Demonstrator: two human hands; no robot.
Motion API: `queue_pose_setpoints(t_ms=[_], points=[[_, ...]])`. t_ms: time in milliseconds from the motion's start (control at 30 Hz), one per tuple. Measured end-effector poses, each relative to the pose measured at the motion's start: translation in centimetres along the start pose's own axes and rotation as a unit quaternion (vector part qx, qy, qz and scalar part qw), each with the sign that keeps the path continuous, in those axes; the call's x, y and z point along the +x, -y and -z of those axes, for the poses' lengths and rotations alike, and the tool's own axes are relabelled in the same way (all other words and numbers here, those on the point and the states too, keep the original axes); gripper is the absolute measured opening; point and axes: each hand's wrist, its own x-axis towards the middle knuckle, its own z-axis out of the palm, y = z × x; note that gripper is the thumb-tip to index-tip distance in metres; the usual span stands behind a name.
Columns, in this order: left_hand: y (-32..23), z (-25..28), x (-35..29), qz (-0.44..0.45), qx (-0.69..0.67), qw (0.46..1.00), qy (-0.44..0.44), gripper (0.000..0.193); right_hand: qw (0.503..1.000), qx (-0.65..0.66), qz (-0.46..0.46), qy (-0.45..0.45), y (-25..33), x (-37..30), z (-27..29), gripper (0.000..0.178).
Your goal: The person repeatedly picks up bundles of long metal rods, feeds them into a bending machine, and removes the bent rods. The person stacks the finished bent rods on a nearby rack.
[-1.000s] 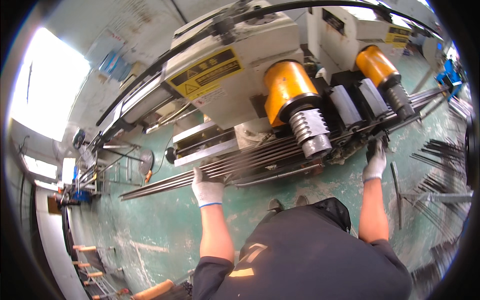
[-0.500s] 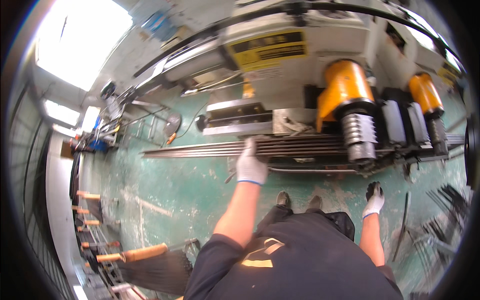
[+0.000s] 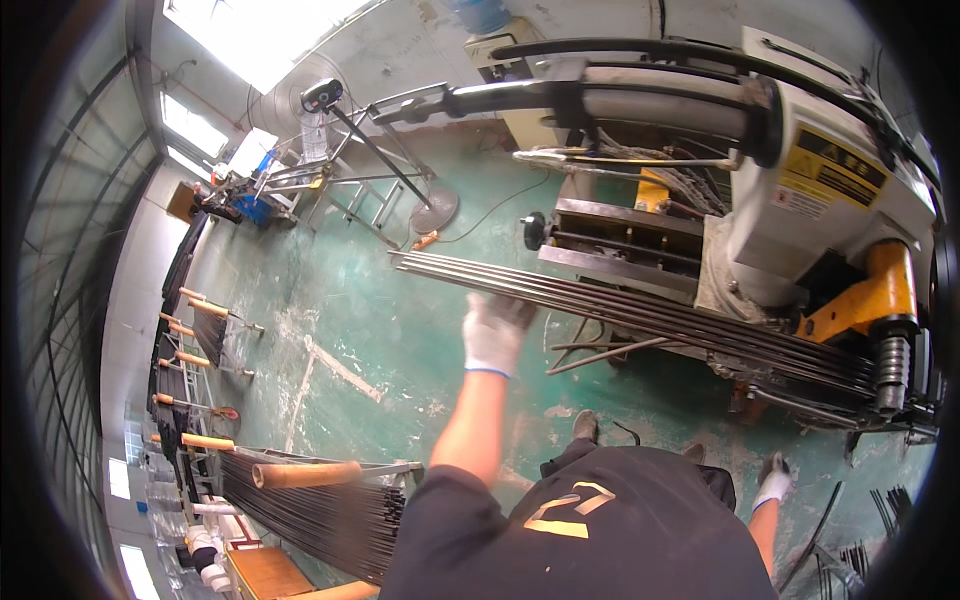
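Though rods (image 3: 620, 309) already lie along machine (image 3: 790, 240) by half-open left hand (image 3: 493, 338), grip and what's left unclear; right hand (image 3: 774, 479) slack, empty-looking.

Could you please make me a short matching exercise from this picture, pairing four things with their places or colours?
1. left hand
2. right hand
3. floor
4. warning label

A. yellow and black
B. close by the long metal rods
C. green
D. lower right, away from the rods

Pairs: 1-B, 2-D, 3-C, 4-A
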Motion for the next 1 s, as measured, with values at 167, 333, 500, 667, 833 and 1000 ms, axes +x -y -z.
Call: queue_pose_setpoints(t_ms=[167,333,500,667,833,1000], points=[[-19.0,7.9,6.2,-0.125,0.05,0.989,-0.063,0.059,0.968,-0.236,-0.082,0.013,-4.2,-11.9,-3.9,0.041],[-24.5,7.4,11.3,-0.183,0.154,0.967,-0.088,0.056,0.86,-0.504,0.049,0.054,-3.2,-16.6,-6.1,0.041],[-23.3,8.9,12.9,-0.178,0.209,0.959,-0.068,0.05,0.937,-0.346,-0.008,-0.039,-2.3,-18.5,-10.3,0.038],[-24.8,7.9,11.2,-0.191,0.136,0.969,-0.07,0.04,0.969,-0.241,-0.037,-0.039,0.5,-20.6,-14.6,0.024],[-25.0,8.5,12.8,-0.158,0.136,0.974,-0.092,0.039,0.86,-0.508,0.049,0.007,-1.3,-17.1,-12.8,0.058],[-23.0,9.2,11.5,-0.123,0.178,0.975,-0.042,0.04,0.882,-0.467,0.063,0.019,-1.0,-18.4,-13.7,0.052]])
